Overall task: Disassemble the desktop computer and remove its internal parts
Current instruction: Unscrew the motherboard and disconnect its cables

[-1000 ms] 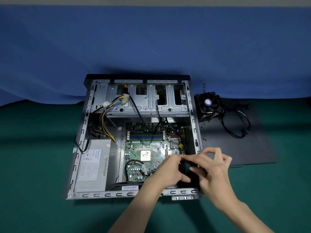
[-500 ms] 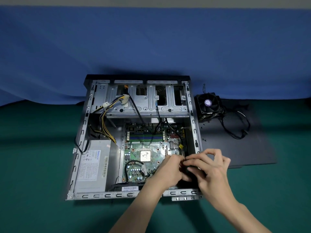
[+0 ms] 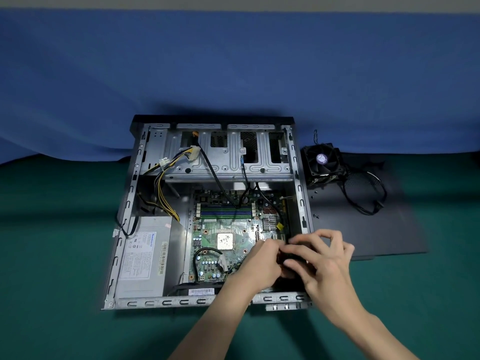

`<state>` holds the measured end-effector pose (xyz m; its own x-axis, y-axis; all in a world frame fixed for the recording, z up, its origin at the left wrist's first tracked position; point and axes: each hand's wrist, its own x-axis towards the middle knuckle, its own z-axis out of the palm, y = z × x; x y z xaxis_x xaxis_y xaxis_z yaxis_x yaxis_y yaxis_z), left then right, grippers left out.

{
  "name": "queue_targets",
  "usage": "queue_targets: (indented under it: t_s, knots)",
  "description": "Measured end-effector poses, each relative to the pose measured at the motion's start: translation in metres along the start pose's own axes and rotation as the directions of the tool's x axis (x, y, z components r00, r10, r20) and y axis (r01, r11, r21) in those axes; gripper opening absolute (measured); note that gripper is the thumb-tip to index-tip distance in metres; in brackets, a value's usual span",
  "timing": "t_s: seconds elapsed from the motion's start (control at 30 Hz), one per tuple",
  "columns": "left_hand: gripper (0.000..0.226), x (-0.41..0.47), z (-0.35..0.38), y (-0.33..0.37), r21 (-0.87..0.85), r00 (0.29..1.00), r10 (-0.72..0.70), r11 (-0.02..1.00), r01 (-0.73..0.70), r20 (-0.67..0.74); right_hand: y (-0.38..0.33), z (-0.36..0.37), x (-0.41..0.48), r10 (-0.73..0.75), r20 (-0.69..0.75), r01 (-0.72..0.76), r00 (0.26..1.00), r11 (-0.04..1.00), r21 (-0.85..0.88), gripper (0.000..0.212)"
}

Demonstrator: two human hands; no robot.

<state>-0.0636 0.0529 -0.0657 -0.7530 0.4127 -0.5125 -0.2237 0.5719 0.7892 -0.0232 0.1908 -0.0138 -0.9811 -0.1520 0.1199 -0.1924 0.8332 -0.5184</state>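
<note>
Both hands meet inside the case (image 3: 181, 302), at its near right corner. The left hand (image 3: 262, 258) has its fingers curled inward and pinches a dark part (image 3: 293, 256) from the left. The right hand (image 3: 324, 263) closes on the same part from the right, thumb and forefinger stretched toward the left hand and the other fingers bent above. The part sits between the two hands, mostly covered, so I cannot tell what it is.

The motherboard (image 3: 226, 224) lies just left of and beyond the left hand, with the bare CPU (image 3: 225, 241) near that hand's knuckles. The power supply (image 3: 142, 258) is well to the left of both hands, yellow and black wires running from it toward the far side. Beyond the right hand and outside the case, a fan (image 3: 324, 161) with its looped cable (image 3: 363, 196) rests on a black panel (image 3: 389, 229). The case lies on a green cloth (image 3: 52, 255).
</note>
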Motion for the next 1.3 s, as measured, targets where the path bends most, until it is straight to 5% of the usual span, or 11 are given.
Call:
queue_targets:
  t_s: [0.2,0.37,0.53,0.63,0.77,0.97,1.3]
  knots:
    - [0.013,0.002,0.002,-0.002,-0.002,0.999,-0.047,0.999,0.047,0.025,0.000,-0.001,0.001,0.014,0.007,-0.014,1.000,1.000,-0.014,0.035]
    - [0.034,0.001,0.001,0.000,0.028,0.998,-0.063,0.998,0.063,-0.004,-0.002,-0.002,0.002,0.025,0.047,-0.026,0.999,1.000,0.013,0.040]
    - [0.016,-0.001,-0.003,-0.009,0.384,0.978,-0.155,0.902,0.197,-0.137,-0.005,-0.014,0.011,0.041,-0.085,-0.036,0.995,0.998,0.057,0.041]
    - [0.016,0.001,0.001,-0.012,0.461,0.976,-0.218,0.864,0.201,-0.016,-0.007,-0.020,0.023,0.077,-0.206,-0.055,0.976,0.993,0.108,0.029]
    - [0.013,0.010,0.007,-0.003,0.491,0.961,-0.188,0.869,0.066,0.202,-0.006,-0.015,0.043,0.173,-0.319,-0.111,0.932,0.972,0.205,0.019]
    - [0.013,0.026,0.010,0.006,0.692,0.939,-0.101,0.702,-0.166,0.328,-0.003,0.004,0.074,0.326,-0.303,-0.206,0.896,0.907,0.366,0.022]
    - [0.027,0.037,0.021,0.008,0.742,0.868,0.083,0.484,-0.465,0.490,0.004,0.020,0.083,0.292,-0.264,-0.197,0.919,0.922,0.333,0.020]
